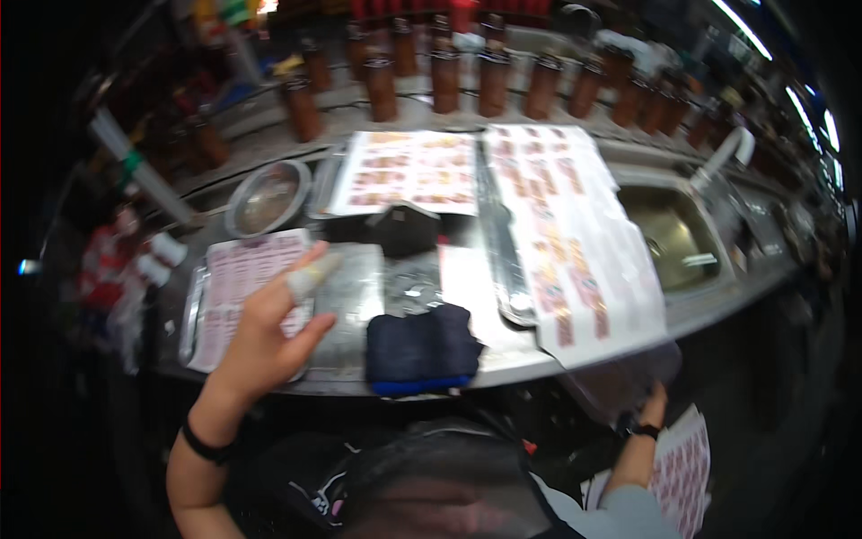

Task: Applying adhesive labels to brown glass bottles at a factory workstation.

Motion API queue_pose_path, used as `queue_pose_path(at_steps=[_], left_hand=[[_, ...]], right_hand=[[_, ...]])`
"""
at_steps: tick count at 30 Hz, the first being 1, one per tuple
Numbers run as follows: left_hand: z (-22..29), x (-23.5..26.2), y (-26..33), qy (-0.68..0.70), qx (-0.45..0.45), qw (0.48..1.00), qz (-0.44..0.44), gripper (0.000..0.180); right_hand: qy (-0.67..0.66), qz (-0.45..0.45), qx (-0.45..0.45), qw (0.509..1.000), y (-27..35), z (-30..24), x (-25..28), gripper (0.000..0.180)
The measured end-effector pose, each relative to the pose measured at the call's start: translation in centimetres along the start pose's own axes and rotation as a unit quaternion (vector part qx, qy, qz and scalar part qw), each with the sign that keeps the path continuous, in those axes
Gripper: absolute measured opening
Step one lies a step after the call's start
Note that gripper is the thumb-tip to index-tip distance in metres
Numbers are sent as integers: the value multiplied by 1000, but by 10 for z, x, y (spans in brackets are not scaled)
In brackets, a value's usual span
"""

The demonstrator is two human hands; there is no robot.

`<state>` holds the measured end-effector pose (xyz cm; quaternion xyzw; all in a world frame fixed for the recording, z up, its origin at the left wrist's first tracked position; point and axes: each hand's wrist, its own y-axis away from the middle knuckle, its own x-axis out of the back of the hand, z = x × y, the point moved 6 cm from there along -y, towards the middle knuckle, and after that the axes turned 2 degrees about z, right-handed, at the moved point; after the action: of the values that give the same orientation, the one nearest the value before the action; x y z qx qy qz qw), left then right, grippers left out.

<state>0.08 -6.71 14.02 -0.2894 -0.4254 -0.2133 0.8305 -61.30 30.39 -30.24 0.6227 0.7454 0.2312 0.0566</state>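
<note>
My left hand (274, 314) is raised over a sheet of pinkish labels (235, 278) on a metal tray at the left. Its fingers are apart and hold nothing, and a pale wrap (312, 277) covers one finger. Low at the right, my right hand (655, 409) has its fingers closed at the edge of a clear plastic container (620, 382). The container is below the counter edge, under the end of a long label sheet (584, 260). Blur hides part of that grip. A folded dark blue cloth (424, 349) lies at the counter's front edge.
Several brown bottles (444, 81) line the back ledge. Another label sheet (409, 171) lies on a tray beside a round bowl (268, 199). A sink (673, 238) with a faucet (725, 157) is at the right. More label sheets (684, 472) sit low near my right arm.
</note>
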Motion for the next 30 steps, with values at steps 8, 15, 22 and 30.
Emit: queue_pose_path(at_steps=[8,15,22,30], left_hand=[[-141,25,-26,129,164,971,119,36],[-246,28,-212,159,226,909,311,50],[-283,-7,-383,-84,192,904,373,97],[-297,-51,-414,111,105,922,355,78]], right_hand=[[12,298,420,857,10,-252,4,32],[-114,-22,522,845,204,-364,-193,30],[16,-130,486,864,281,-354,-290,32],[29,-179,411,893,301,-331,-321,32]])
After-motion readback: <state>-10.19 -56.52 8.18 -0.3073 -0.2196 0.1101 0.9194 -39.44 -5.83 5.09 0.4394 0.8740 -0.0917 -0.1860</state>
